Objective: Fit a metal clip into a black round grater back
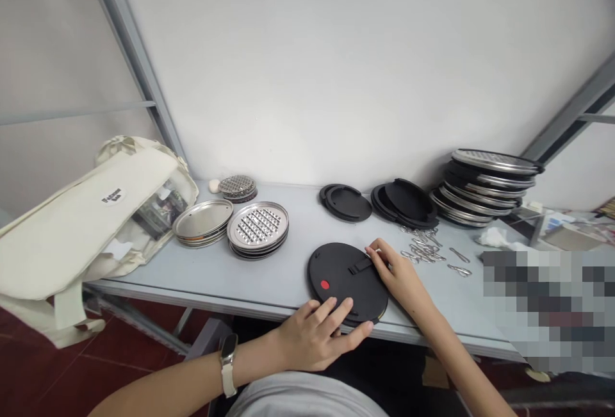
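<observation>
A round black plastic disc (343, 279) with a red dot lies near the front edge of the grey table (269, 269). My left hand (319, 334) rests on the disc's near rim, fingers spread flat and thumb under the edge. My right hand (398, 276) sits at the disc's right side, fingertips pinched on a small metal clip at the black tab in the disc's middle. A loose pile of metal clips (425, 247) lies just beyond my right hand.
Stacks of perforated metal discs (258, 228) and plain metal plates (202, 220) sit left of centre. Black disc stacks (403, 202) and a tall mixed stack (487, 186) stand at the back right. A cream bag (77, 225) fills the left end.
</observation>
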